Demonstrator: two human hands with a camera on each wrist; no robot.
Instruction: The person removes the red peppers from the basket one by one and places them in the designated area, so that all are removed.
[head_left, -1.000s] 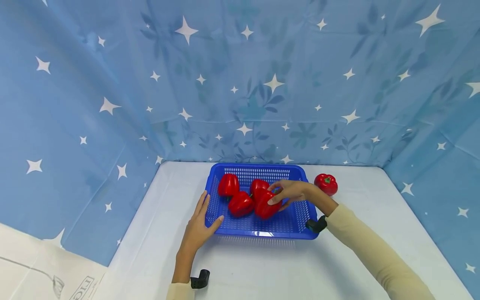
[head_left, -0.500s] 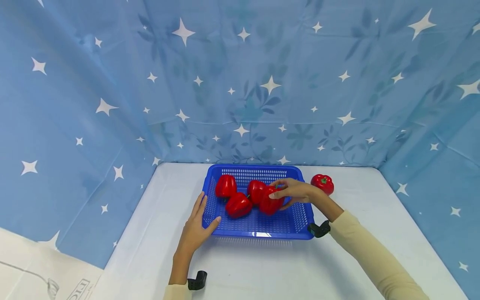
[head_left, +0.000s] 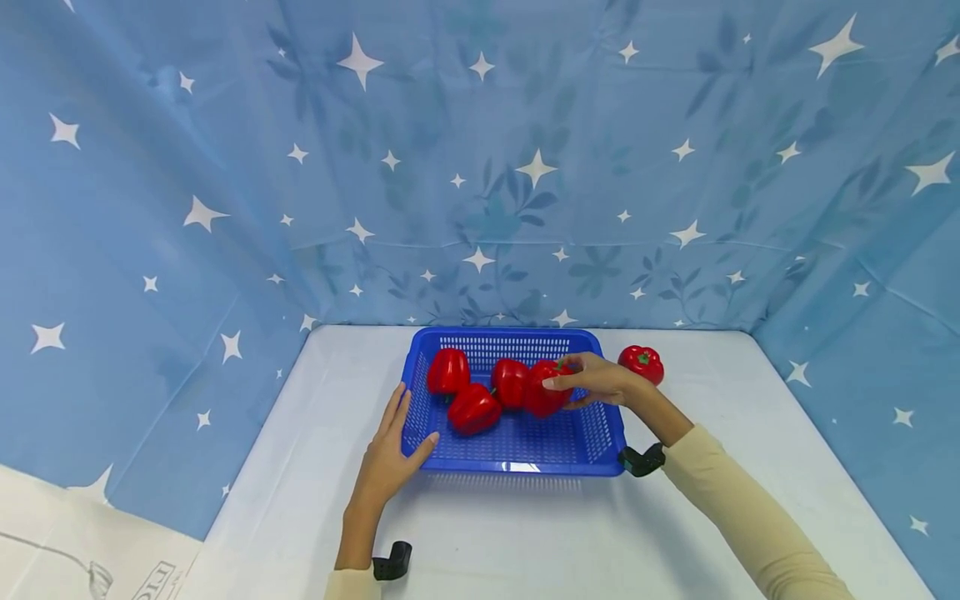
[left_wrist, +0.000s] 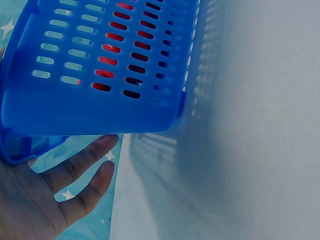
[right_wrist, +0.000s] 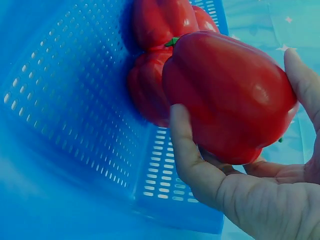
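Observation:
My right hand point(head_left: 597, 379) grips a red bell pepper point(head_left: 545, 392) inside the blue plastic basket point(head_left: 517, 467). In the right wrist view the thumb and fingers curl round this bell pepper point(right_wrist: 230, 90). Other red bell peppers, one at the left point(head_left: 448, 372), one in front point(head_left: 474, 409) and one in the middle point(head_left: 510, 383), lie in the basket. At the basket's left rim rests my left hand point(head_left: 386, 460), its fingers extended along the side. The left wrist view shows this hand point(left_wrist: 65, 185) with spread fingers by the perforated basket wall point(left_wrist: 95, 110).
Another red bell pepper point(head_left: 642, 364) sits on the white table point(head_left: 480, 542), just right of the basket. A blue curtain point(head_left: 487, 167) with white stars hangs behind the table and along both sides.
My right hand has moved the gripped bell pepper rightward and slightly back, and its green stem now shows at the top. The left hand stays at the basket rim. The whole view shifted slightly.

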